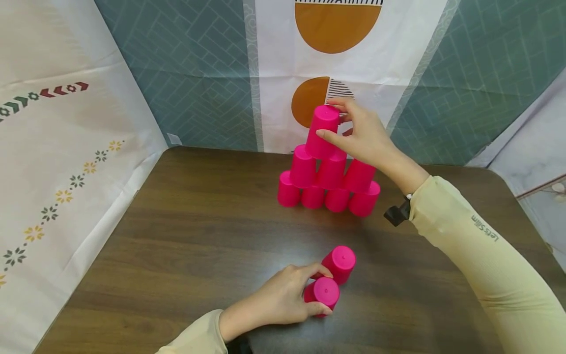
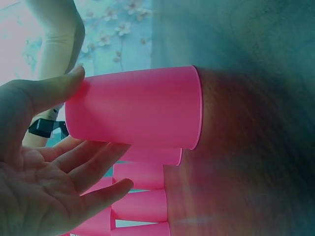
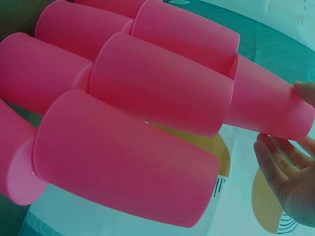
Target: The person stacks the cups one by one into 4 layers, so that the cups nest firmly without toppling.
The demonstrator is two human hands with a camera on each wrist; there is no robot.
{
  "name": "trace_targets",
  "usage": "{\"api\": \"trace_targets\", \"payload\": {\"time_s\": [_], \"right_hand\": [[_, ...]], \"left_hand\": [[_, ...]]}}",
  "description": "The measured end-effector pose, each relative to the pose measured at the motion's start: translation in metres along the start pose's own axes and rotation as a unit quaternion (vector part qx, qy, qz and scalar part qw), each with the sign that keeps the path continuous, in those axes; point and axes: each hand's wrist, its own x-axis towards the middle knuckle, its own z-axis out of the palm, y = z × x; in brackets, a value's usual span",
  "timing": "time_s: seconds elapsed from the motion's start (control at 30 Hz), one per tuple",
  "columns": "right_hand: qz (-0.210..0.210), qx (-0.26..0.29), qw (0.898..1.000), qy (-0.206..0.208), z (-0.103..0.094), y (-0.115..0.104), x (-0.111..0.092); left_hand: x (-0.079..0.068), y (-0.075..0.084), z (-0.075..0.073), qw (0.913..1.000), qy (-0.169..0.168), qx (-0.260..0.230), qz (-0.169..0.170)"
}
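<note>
Pink plastic cups, all upside down, form a stack on the table. Its bottom row has several cups, with three cups on top of them. My right hand grips the base end of a cup at the third level, between thumb and fingers. In the right wrist view that cup meets the second row, its rim partly hidden. Nearer me, my left hand pinches another upside-down cup around its base end. Right behind it stands one more cup.
The brown wooden table extends left and right of the stack. A patterned cloth wall rises close behind it. A white cloth hangs at the left, and a dark wrist camera juts from the right wrist.
</note>
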Motion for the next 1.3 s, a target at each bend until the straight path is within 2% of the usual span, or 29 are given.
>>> {"api": "trace_targets", "payload": {"time_s": [0.27, 0.4, 0.63, 0.87, 0.97, 1.03, 1.1, 1.2, 1.3], "right_hand": [[-0.013, -0.022, 1.0, 0.001, -0.011, 0.003, -0.011], [-0.02, -0.022, 1.0, 0.002, -0.018, 0.007, -0.024], [-0.069, -0.04, 0.996, 0.041, -0.014, 0.015, -0.061], [-0.129, -0.022, 0.99, 0.056, 0.002, 0.018, -0.105], [-0.152, -0.006, 0.987, 0.057, 0.011, 0.02, -0.123], [-0.158, 0.01, 0.986, 0.045, 0.019, 0.023, -0.135], [-0.153, 0.027, 0.988, 0.017, 0.026, 0.026, -0.148], [-0.145, 0.04, 0.988, -0.043, 0.033, 0.032, -0.166], [-0.138, 0.037, 0.986, -0.083, 0.038, 0.036, -0.177]], "left_hand": [[0.001, 0.002, -0.001, 0.9995, -0.007, -0.016, -0.028], [0.002, 0.001, 0.0, 0.9997, -0.004, -0.01, -0.022], [0.005, -0.002, 0.001, 1.0, 0.002, -0.001, 0.008], [0.006, -0.003, 0.0, 0.9989, 0.013, -0.043, 0.013], [0.006, -0.001, -0.008, 0.9989, 0.016, -0.04, 0.018], [0.006, 0.003, -0.019, 0.9982, 0.032, -0.031, 0.04], [0.008, 0.008, -0.033, 0.9959, 0.054, -0.014, 0.071], [0.014, 0.019, -0.053, 0.9857, 0.105, 0.005, 0.132], [0.022, 0.031, -0.073, 0.977, 0.129, 0.009, 0.17]]}}
